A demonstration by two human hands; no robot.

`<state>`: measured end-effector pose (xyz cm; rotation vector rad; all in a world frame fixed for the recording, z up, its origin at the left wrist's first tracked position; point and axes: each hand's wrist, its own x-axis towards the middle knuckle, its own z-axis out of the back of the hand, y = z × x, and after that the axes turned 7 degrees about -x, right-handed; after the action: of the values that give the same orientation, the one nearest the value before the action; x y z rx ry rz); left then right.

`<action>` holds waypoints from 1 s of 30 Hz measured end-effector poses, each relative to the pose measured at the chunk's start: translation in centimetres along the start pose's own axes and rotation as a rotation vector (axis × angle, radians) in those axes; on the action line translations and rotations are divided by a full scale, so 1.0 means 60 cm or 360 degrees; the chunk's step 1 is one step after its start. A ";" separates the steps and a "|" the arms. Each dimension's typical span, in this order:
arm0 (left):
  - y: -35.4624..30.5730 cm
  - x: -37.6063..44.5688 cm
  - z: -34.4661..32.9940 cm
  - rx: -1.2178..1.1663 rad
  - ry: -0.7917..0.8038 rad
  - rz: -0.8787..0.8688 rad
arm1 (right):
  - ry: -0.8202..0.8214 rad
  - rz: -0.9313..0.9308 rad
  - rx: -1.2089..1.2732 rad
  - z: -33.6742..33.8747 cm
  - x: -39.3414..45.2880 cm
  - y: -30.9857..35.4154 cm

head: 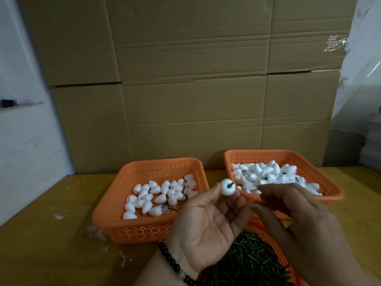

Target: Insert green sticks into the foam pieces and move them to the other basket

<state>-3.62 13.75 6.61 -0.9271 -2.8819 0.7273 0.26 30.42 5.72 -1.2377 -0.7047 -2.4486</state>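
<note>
My left hand [208,221], palm up, pinches a white foam piece [227,187] at its fingertips. A short green stick [230,185] pokes out of that piece. My right hand [292,215] hovers just right of it, fingers loosely bent, nothing visible in them. The left orange basket [115,221] holds several plain foam pieces [162,195]. The right orange basket [327,180] is piled with foam pieces [268,174], some showing green sticks. Beneath my hands a round orange basket [266,234] is full of loose green sticks [245,263].
The baskets stand on a yellow table [51,234] with bits of white foam debris [97,232] on it. Large cardboard boxes [185,79] wall off the back. Clear plastic wrap [358,79] hangs at the right. A dark bead bracelet [175,263] circles my left wrist.
</note>
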 end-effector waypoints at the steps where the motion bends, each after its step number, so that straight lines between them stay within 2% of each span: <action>1: 0.000 0.001 0.002 -0.0052 -0.0002 0.0011 | 0.0012 0.0002 0.0007 0.001 0.000 0.001; 15: 0.002 0.005 0.011 -0.0408 0.0073 0.0020 | 0.0094 0.0035 0.0022 0.001 -0.003 0.003; 21: 0.004 0.006 0.008 -0.0490 0.0156 0.0016 | 0.0039 0.0032 -0.0041 -0.003 -0.005 -0.002; 30: 0.006 0.011 0.014 -0.0338 0.0099 -0.0036 | 0.0054 0.0041 -0.0057 -0.004 -0.005 -0.003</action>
<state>-4.11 14.04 5.61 -0.9163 -2.9507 0.3880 0.20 30.44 5.29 -1.2074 -0.6347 -2.4652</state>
